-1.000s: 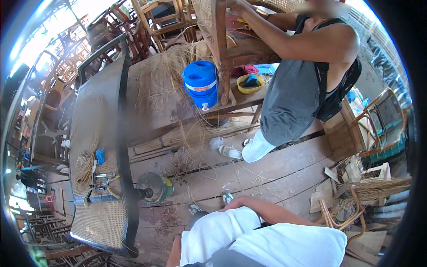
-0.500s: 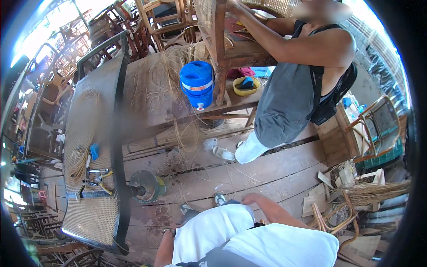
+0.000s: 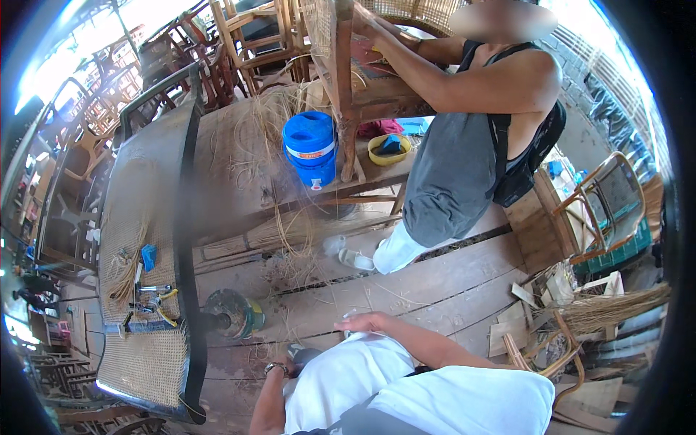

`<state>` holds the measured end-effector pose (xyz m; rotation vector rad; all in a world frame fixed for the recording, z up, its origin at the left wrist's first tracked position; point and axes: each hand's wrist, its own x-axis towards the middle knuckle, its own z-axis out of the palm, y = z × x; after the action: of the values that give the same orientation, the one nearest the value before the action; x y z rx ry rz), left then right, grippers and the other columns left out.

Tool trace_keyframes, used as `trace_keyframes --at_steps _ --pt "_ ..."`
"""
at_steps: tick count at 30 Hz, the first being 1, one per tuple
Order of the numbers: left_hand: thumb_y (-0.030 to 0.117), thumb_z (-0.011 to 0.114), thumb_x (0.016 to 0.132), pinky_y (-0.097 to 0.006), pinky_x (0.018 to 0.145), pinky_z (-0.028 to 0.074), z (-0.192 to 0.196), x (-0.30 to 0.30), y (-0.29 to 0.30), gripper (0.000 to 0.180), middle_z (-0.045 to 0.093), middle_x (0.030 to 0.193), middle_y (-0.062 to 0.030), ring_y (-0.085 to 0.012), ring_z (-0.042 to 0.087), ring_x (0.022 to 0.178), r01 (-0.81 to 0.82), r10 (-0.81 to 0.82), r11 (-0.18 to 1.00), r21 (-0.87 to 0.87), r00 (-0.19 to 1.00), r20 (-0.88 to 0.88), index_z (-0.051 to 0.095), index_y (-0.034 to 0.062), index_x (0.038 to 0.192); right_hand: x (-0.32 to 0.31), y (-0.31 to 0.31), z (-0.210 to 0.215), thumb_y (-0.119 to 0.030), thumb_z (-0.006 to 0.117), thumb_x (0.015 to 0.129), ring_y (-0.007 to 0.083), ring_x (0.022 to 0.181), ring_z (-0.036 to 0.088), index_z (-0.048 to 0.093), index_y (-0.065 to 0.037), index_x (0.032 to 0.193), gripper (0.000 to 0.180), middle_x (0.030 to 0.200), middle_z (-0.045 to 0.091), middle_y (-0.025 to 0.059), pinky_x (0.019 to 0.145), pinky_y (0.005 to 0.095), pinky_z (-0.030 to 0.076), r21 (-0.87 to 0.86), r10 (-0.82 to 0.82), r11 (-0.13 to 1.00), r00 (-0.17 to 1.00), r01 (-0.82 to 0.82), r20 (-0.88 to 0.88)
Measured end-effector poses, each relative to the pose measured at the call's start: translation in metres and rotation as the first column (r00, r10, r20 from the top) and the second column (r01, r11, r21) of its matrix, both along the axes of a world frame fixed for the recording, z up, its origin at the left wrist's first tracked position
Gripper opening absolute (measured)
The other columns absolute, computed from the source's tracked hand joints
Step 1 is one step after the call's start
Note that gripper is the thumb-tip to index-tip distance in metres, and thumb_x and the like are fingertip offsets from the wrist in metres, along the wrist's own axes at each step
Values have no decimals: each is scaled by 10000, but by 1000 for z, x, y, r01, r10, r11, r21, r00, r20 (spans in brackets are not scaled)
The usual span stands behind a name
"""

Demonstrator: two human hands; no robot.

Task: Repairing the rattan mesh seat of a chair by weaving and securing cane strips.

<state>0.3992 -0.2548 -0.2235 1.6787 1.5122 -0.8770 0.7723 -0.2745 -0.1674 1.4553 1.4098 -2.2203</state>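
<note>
My right hand (image 3: 362, 322) reaches out in front of my white shirt, above the plank floor. Its fingers look stretched toward the left, and I see nothing held in them. Low down by my thigh is my left hand (image 3: 290, 370), with a band on the wrist; its fingers are hidden. Left of me stands a dark-framed bench with a woven cane surface (image 3: 145, 362). On it lie yellow-handled pliers (image 3: 167, 320), several other hand tools, a small blue object (image 3: 148, 257) and a bundle of cane strands (image 3: 125, 279).
A co-worker (image 3: 457, 167) stands ahead, hands at a wooden caned chair (image 3: 343, 65) on a low platform. Beside it are a blue water jug (image 3: 309, 148) and a yellow bowl (image 3: 390, 158). A round container (image 3: 233, 313) stands by the bench. Wood scraps (image 3: 518, 322) and cane lie right.
My right hand has moved left and a little up, its fingers now stretched out. The view has shifted slightly, and the co-worker keeps both hands at the chair.
</note>
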Motion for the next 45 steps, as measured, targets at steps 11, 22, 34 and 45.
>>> trace_keyframes --at_steps 11,22,34,45 --pt "603 685 840 -407 1032 465 -36 -58 -56 664 728 1132 -193 -289 661 1128 -725 637 689 -21 591 495 731 24 1161 73 -86 -92 -679 535 880 368 1264 569 634 -75 1313 750 1412 564 192 1059 475 445 288 -105 956 863 -48 494" --pt "632 648 860 -421 941 476 -14 -4 12 675 729 1074 -158 -273 658 1026 -600 448 799 50 648 616 733 21 1135 80 -86 -128 -527 570 869 393 1011 679 754 -66 1056 531 1089 711 223 893 495 521 362 -211 932 803 -7 557" --pt "663 609 882 -438 841 488 38 135 155 695 731 1010 -120 -256 654 914 -323 79 927 192 666 741 735 17 1106 17 -25 -71 -541 443 1026 311 1375 450 549 -51 1408 631 1459 533 153 1180 429 299 278 138 956 982 -99 -126" --pt "710 606 864 -429 619 479 88 -62 -78 689 698 804 -64 -218 638 700 -916 936 290 -279 210 282 739 44 986 -1 -18 -136 -581 703 849 289 1209 606 510 0 1432 846 1365 601 212 1027 404 473 121 24 991 978 -50 208"
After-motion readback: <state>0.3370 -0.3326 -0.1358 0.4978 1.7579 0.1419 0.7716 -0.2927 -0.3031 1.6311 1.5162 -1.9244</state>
